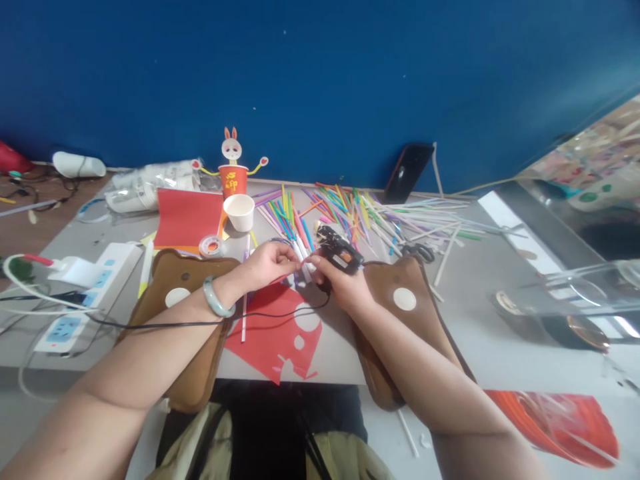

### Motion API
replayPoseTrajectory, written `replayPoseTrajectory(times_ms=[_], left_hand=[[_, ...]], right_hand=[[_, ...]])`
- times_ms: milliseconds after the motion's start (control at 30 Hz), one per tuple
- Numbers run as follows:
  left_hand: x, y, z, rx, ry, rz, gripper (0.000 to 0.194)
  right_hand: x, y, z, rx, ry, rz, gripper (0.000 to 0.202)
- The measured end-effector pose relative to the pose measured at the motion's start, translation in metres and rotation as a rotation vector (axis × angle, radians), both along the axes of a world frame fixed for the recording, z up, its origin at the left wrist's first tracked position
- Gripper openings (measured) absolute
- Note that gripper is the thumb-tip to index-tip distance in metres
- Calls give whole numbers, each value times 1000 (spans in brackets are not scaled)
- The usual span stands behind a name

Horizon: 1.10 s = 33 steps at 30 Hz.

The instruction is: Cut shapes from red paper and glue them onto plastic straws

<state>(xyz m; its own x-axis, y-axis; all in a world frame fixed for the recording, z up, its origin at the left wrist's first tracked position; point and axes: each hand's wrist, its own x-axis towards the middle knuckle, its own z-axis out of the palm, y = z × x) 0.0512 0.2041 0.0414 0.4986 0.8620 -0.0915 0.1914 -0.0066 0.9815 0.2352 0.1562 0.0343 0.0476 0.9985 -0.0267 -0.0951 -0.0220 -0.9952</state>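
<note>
My left hand (270, 265) is pinched on a small pale piece (302, 252), too blurred for me to say what it is, while my right hand (346, 287) grips a black corded tool (343, 253), its thumb beside that piece. Both are over the middle of the table (480, 300), between two brown pads (425, 308) that overhang the front edge.

The black cord (275, 313) crosses my left forearm (150, 353) toward the power strip (113, 267) by the left edge, so lifting that arm could tug the tool askew and spoil my pinch. A dragging wrist could also sweep the cut red paper (265, 330) off the front edge.

The grey tabletop is crowded: coloured sticks (350, 213) sprawl along the back edge, with scissors (419, 251) to their right. Toward the back left corner stand a white cup (239, 213) and a red cup (233, 180) bearing a rabbit figure (231, 148). A phone (407, 172) leans on the blue wall (320, 87).
</note>
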Motion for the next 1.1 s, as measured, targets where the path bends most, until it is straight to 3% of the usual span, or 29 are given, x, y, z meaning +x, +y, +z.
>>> replayPoseTrajectory(times_ms=[133, 267, 567, 767, 1100], left_hand=[[-3, 4, 6, -29, -37, 163, 22], [-5, 6, 14, -56, -71, 237, 19], [-3, 5, 15, -114, -103, 243, 15], [-1, 3, 17, -110, -164, 219, 10], [-2, 5, 7, -13, -229, 211, 20]], right_hand=[[8, 1, 4, -2, -50, -33, 32], [16, 0, 11, -13, -133, 68, 32], [16, -6, 26, -45, -325, 252, 32], [13, -8, 24, -77, -251, 249, 30], [14, -9, 17, -80, -216, 229, 30]])
